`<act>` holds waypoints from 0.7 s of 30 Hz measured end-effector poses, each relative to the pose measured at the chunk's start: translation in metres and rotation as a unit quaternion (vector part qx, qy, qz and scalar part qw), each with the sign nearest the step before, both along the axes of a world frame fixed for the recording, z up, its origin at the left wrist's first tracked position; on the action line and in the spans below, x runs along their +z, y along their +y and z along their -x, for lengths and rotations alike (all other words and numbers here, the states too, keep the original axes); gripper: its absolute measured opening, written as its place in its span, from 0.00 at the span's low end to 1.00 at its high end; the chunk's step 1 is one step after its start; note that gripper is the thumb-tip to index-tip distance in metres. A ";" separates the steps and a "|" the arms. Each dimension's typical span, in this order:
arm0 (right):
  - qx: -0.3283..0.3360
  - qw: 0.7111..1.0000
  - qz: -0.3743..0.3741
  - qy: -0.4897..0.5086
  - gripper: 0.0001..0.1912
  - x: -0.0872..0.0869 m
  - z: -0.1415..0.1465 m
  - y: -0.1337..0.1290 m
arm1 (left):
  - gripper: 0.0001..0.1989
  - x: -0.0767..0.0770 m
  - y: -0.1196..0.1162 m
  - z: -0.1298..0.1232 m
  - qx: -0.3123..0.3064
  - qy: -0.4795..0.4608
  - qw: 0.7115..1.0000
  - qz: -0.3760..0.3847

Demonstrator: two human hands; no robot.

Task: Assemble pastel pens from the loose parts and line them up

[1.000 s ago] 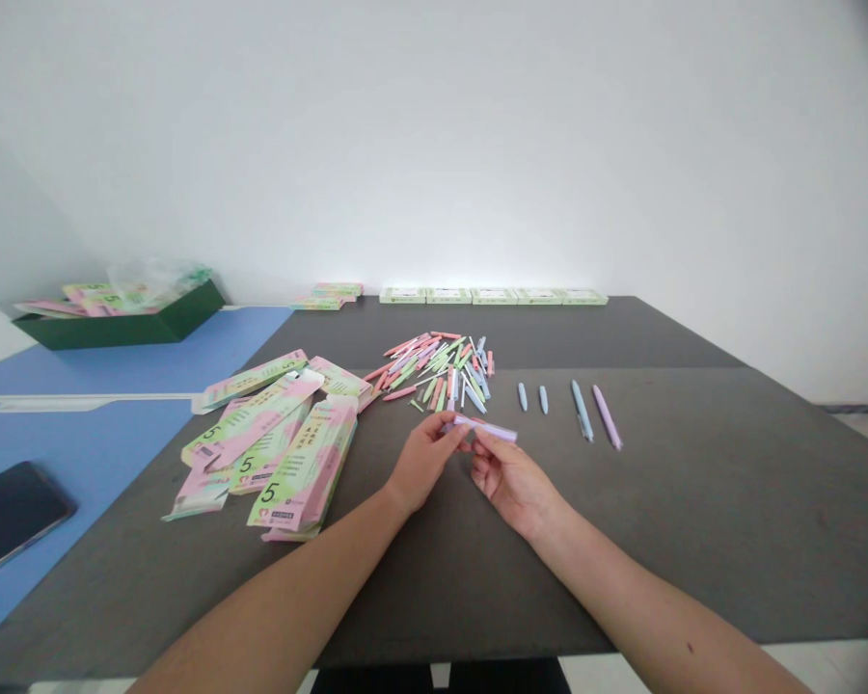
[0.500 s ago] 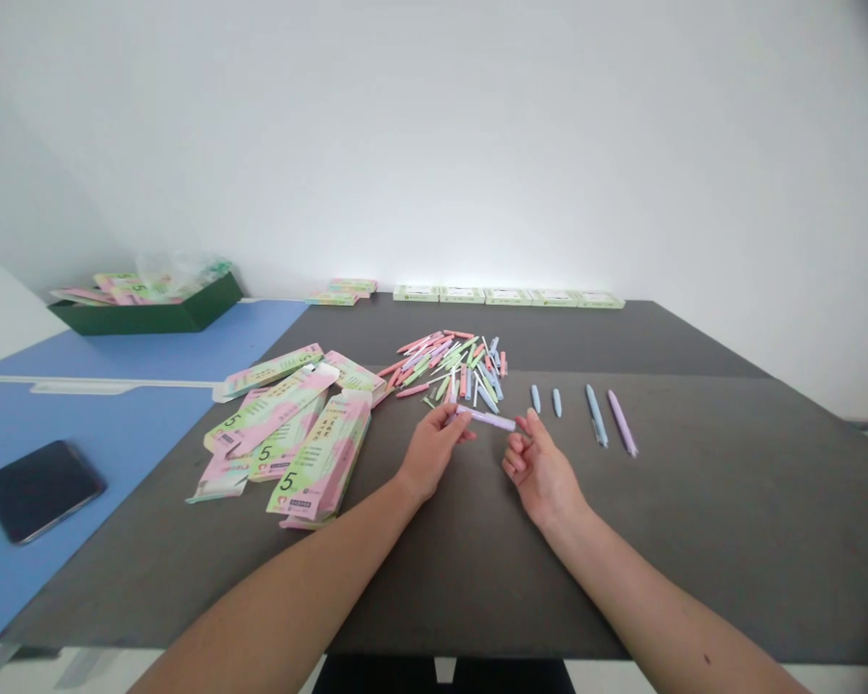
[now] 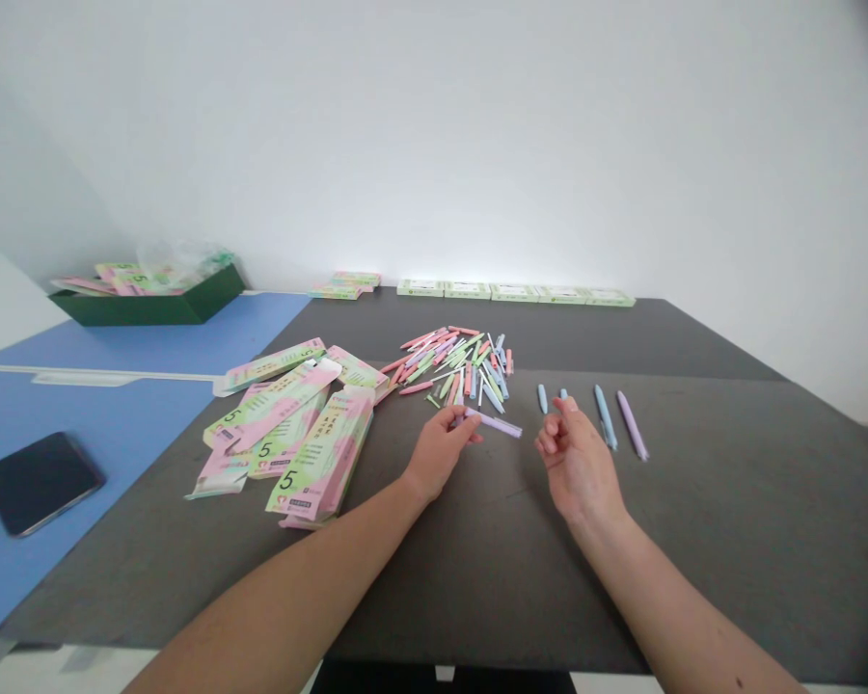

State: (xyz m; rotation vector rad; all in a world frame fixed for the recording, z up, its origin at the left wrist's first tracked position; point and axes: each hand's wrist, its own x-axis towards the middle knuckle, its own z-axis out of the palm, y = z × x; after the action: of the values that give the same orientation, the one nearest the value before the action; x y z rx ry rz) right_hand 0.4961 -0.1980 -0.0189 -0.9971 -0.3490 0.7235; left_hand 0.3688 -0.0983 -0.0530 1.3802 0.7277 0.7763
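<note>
My left hand [image 3: 440, 451] pinches one end of a light purple pen barrel [image 3: 502, 425], which points right above the dark table. My right hand [image 3: 579, 463] is apart from the barrel, palm turned up and fingers curled. Whether anything small sits between its fingertips is hidden. Just behind those fingertips lies a short blue pen piece [image 3: 563, 393], partly covered; another blue piece [image 3: 542, 398] lies left of it. To the right lie a blue pen [image 3: 606, 416] and a purple pen [image 3: 633, 425]. A pile of pastel pen parts [image 3: 455, 361] is beyond my left hand.
Pink and green cartons [image 3: 322, 453] overlap at the left. A row of white-green boxes [image 3: 513, 293] and a small stack [image 3: 343, 285] stand at the back. A phone [image 3: 41, 482] and a green tray [image 3: 137, 310] of packaging rest on the blue surface.
My right hand has left the end of the purple barrel and moved right, to beside the short blue pieces. My left hand keeps hold of the barrel, nearly in place.
</note>
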 end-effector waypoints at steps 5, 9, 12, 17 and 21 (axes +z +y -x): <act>-0.019 0.996 0.009 -0.084 0.12 0.010 -0.003 0.004 | 0.15 0.002 -0.002 -0.001 0.010 -0.003 1.000 0.008; -0.002 0.985 0.023 -0.169 0.11 0.026 -0.025 0.030 | 0.14 0.004 -0.003 -0.001 0.014 -0.011 1.000 0.015; -0.001 0.953 0.062 -0.297 0.12 0.029 -0.052 0.066 | 0.13 0.004 -0.003 -0.002 0.014 -0.010 1.000 0.011; 0.108 0.789 0.150 -0.586 0.14 0.013 -0.088 0.134 | 0.12 0.006 -0.004 -0.002 0.022 -0.019 1.000 0.011; 0.208 0.722 0.126 -0.648 0.14 -0.002 -0.087 0.176 | 0.12 0.006 -0.005 -0.002 0.022 -0.022 0.999 0.012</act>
State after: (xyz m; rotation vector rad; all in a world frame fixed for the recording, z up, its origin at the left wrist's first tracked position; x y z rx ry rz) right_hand 0.5827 -0.0216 -0.0207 -1.6155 -1.7960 0.3351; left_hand 0.3713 -0.1029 -0.0467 1.3256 0.7321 0.8291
